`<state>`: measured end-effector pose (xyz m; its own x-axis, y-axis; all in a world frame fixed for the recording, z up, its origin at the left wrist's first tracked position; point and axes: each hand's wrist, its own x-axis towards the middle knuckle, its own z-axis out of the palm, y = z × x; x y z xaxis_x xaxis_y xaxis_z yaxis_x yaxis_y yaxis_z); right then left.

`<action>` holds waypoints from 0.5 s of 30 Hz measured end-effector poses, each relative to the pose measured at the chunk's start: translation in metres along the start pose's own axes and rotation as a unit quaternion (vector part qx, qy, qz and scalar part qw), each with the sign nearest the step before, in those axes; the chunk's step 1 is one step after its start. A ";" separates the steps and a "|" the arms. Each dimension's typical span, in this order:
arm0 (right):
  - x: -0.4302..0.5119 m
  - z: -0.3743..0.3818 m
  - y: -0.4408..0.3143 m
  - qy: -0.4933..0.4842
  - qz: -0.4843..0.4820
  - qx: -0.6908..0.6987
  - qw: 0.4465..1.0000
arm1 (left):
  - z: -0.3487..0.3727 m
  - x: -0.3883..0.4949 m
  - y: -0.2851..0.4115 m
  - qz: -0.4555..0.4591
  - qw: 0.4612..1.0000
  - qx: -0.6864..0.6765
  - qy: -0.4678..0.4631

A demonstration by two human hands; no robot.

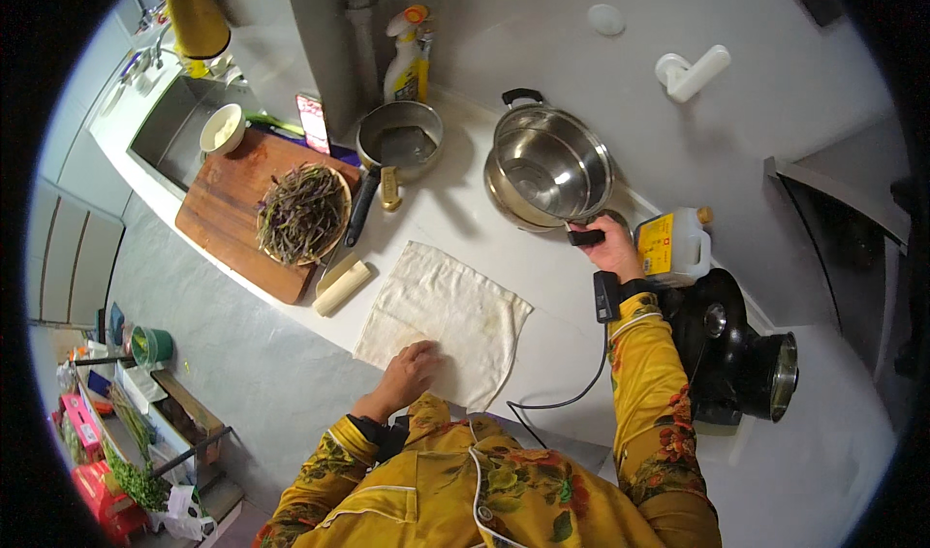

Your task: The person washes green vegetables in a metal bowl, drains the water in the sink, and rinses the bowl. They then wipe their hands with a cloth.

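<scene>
My right hand [614, 246] grips the black near handle [585, 238] of a two-handled stainless-steel pot [548, 163]. Its shiny inside faces up, and a second steel rim or vessel [501, 203] shows beneath its left side. A cream cloth [450, 315] lies spread on the white counter near its front edge. Over the cloth's lower edge is my left hand [410, 373], its fingers curled and blurred; whether it touches the cloth is unclear. No object shows in that hand.
On a wooden cutting board [218, 203], a plate of dark thin stems [304, 214] and a white bowl [222, 130] stand. A saucepan [399, 141], spray bottle [405, 61] and lit phone [313, 123] are behind. A plastic jug [672, 246] and black cookware [716, 330] sit at right.
</scene>
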<state>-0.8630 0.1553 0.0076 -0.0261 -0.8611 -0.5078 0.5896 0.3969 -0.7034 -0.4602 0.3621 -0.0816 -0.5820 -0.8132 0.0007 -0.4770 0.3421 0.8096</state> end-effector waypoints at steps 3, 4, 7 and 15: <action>0.001 -0.004 -0.002 -0.012 -0.008 -0.008 1.000 | -0.005 0.003 0.005 -0.002 1.000 0.019 0.002; -0.003 -0.004 0.000 -0.015 -0.020 -0.018 1.000 | -0.007 0.003 0.007 -0.014 1.000 -0.005 0.024; -0.033 -0.006 0.019 0.052 -0.012 0.102 0.993 | -0.017 -0.003 0.010 -0.107 0.985 -0.048 0.124; -0.147 0.045 0.179 -0.040 0.132 -0.194 0.971 | -0.048 -0.042 -0.023 -0.257 0.910 0.222 0.240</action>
<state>-0.7168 0.3390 -0.0210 0.1567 -0.7293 -0.6660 0.2184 0.6832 -0.6968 -0.3926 0.3659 -0.0723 0.0968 -0.9948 0.0323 -0.8852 -0.0712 0.4597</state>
